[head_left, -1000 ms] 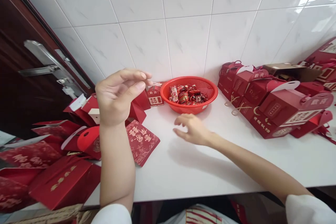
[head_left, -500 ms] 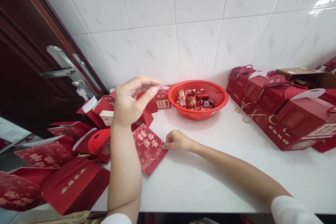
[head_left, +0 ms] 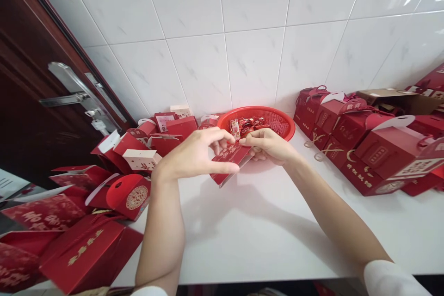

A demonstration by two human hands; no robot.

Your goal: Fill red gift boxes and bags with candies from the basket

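A flat, folded red gift box (head_left: 227, 153) with pale printed characters is held tilted above the white table, in front of the candy basket. The thumb and fingers of my right hand (head_left: 268, 145) pinch its upper right edge. My left hand (head_left: 197, 153) is at its left side, with the thumb stretched across the lower part and the fingers curled near the top. A gap shows between that thumb and the fingers. Behind the hands, a red plastic basket (head_left: 290, 130) holds wrapped candies (head_left: 251, 125), partly hidden by my right hand.
Several opened red boxes (head_left: 90, 254) crowd the table's left side. Closed red gift boxes (head_left: 391, 152) are stacked on the right, with a brown carton (head_left: 398, 94) behind them. A tiled wall (head_left: 256, 64) borders the white table (head_left: 267, 236); a door handle (head_left: 62, 99) is at left.
My right hand has lifted the folded box off the table towards the basket. My left hand has come down from its raised position to the box's left side. The view has shifted slightly.
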